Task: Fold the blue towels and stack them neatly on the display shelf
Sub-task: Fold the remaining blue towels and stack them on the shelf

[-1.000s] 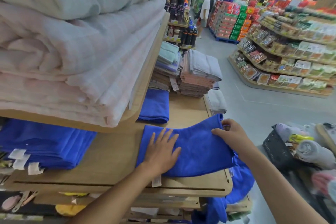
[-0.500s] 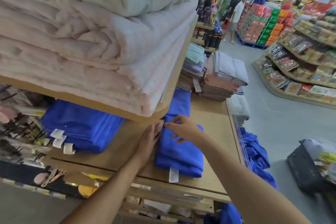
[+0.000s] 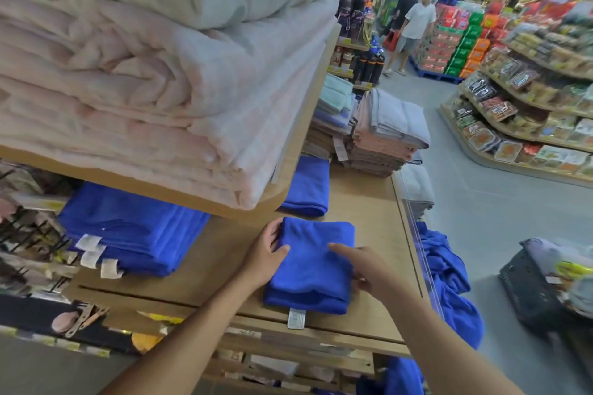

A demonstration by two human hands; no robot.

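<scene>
The upper shelf [image 3: 276,204] hid the far part of the left stack [image 3: 134,234] and part of the far towel [image 3: 309,189]. The basket [image 3: 526,292] at right was blurred and cut off.

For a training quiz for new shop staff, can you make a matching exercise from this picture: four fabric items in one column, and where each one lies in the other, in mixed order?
Items
1. folded blue towel
2. blue towel stack
3. unfolded blue towels
4. pink blankets

Places
A. on the upper shelf
B. hanging off the right side of the display shelf
C. near the display shelf's front edge, held by the left hand and right hand
D. under the upper shelf, at the left

Pairs: 1-C, 2-D, 3-B, 4-A
</scene>
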